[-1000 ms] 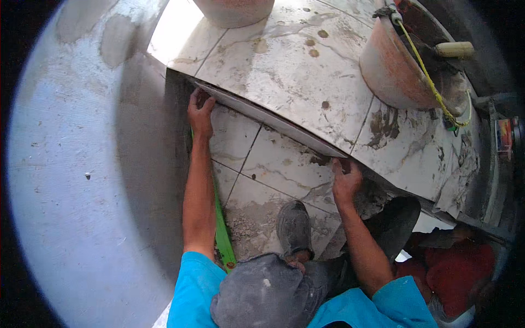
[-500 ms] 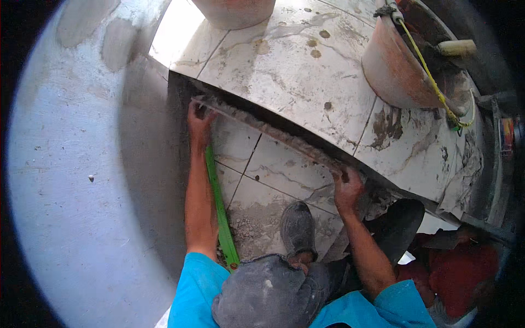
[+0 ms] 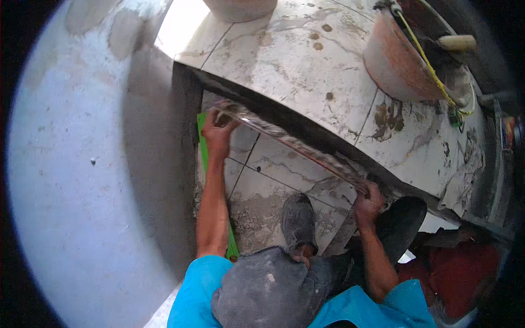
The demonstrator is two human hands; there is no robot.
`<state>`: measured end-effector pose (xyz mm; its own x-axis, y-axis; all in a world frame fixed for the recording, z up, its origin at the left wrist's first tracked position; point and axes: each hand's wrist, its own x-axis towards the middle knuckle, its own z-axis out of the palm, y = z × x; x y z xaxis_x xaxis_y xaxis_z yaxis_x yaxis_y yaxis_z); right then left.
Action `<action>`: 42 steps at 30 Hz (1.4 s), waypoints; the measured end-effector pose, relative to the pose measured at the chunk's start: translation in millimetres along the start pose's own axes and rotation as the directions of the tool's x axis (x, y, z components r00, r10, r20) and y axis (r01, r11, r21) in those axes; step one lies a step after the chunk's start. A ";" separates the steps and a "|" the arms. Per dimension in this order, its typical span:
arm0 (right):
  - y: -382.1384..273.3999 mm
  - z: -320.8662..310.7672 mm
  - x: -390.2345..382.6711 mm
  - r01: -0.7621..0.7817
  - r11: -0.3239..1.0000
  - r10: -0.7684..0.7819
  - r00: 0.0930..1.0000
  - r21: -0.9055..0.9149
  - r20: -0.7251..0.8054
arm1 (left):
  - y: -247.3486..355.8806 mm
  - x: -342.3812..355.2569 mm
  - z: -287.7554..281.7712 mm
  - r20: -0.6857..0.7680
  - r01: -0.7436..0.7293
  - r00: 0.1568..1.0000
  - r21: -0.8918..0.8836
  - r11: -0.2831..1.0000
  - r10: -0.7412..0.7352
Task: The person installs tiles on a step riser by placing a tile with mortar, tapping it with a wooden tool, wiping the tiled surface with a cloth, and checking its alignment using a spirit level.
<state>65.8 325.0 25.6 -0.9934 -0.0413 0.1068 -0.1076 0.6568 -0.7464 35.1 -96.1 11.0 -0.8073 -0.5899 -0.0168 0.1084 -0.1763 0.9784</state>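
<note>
A long narrow tile strip (image 3: 295, 144), its far side coated with wet grey mortar, is held by its two ends. My left hand (image 3: 217, 136) grips the left end, fingers curled over it. At the other end my right hand (image 3: 369, 205) is closed on the strip. The strip slants from far left to near right, in front of the dark riser (image 3: 257, 104) of a tiled step. A green straight bar (image 3: 203, 145) lies along the left wall, partly hidden behind my left forearm.
Above the riser is a stained, marble-look tiled step (image 3: 306, 71). A pinkish bucket (image 3: 402, 63) with a yellow rope and a wooden-handled tool (image 3: 458, 42) stands on it; another bucket (image 3: 240, 8) is farther back. Gritty mortar (image 3: 251, 218) covers the lower tiles by my shoe (image 3: 298, 221).
Both hands have shifted the tile strip to the right. Its right end is now nearer to me, and more mortar shows on its far side.
</note>
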 end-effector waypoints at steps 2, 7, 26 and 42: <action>18.0 -20.8 -3.1 -0.113 0.992 0.113 0.994 -0.063 -0.001 | 2.1 -13.1 18.3 -0.007 0.082 0.997 0.103 0.991 -0.081; 62.3 -50.1 -6.9 -0.066 0.986 0.055 0.996 -0.153 -0.072 | -13.4 -22.8 51.7 0.063 0.046 0.996 0.211 0.976 -0.061; 82.6 -51.7 24.5 -0.265 0.962 0.253 0.956 -0.061 -0.148 | -5.3 3.1 58.9 0.176 0.074 0.974 0.342 0.937 -0.142; 74.9 -33.3 18.9 -0.287 0.956 0.293 0.926 0.060 -0.239 | -51.6 -53.6 92.8 0.081 -0.020 0.997 -0.001 1.000 0.020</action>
<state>40.3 398.5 -6.4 -0.9417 0.3344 0.0374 0.1799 0.5945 -0.7837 19.0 17.8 -19.5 -0.8491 -0.5279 0.0198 0.1255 -0.1652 0.9782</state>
